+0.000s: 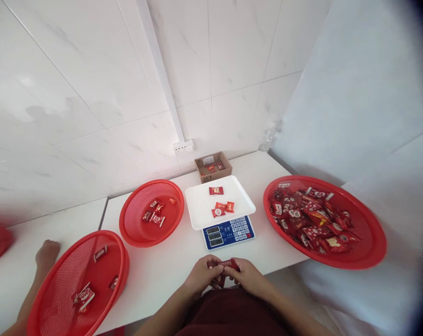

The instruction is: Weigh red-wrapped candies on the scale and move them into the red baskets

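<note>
Close to my body, at the table's front edge, my left hand (204,274) and my right hand (244,275) are together, fingers closed on dark red candy packets (221,276). How many packets are between them is hidden by the fingers. Just beyond my hands stands a digital scale (228,233) with a blue keypad panel. Its white tray (197,200) bears several small red candies, one candy (216,191) lying apart from a cluster (224,208).
A red basket (368,252) heaped with wrapped candies stands right. Two red baskets, a farther one (127,228) and a nearer one (116,298), hold several candies at left. Behind the scale sits a cardboard box (214,176). Another person's arm (39,275) rests at far left.
</note>
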`<state>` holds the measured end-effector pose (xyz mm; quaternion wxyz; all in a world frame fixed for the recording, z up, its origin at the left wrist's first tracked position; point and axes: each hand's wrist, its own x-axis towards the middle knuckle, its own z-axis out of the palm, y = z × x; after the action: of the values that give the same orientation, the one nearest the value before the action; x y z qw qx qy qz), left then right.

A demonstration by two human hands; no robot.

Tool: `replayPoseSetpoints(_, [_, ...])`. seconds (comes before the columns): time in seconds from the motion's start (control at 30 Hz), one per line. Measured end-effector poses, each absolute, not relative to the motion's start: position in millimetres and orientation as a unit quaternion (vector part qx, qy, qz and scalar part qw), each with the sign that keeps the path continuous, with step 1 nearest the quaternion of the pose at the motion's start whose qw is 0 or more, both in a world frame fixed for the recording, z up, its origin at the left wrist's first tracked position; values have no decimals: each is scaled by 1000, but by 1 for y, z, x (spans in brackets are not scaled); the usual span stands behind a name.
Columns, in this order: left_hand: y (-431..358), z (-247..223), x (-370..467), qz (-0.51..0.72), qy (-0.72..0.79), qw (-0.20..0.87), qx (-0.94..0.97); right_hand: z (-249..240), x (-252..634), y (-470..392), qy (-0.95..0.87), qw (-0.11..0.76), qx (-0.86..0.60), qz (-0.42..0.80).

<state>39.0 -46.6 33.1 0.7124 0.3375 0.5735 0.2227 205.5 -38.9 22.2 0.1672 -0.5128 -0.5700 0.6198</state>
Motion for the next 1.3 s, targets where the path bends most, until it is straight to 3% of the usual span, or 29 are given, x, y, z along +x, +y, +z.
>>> replayPoseSetpoints(0.33, [-64,29,23,188,560,743,315,26,194,-67,-531,167,-512,654])
replayPoseSetpoints(0.7, [-52,45,37,181,531,746,358,22,209,-51,-596,161,-511,598])
replayPoseSetpoints(1.1, [-42,49,66,221,621,641,394,19,224,-29,-669,127,-511,525])
replayPoseSetpoints(1.3, [-37,50,70,244,617,645,379,24,226,-21,-630,162,-493,577])
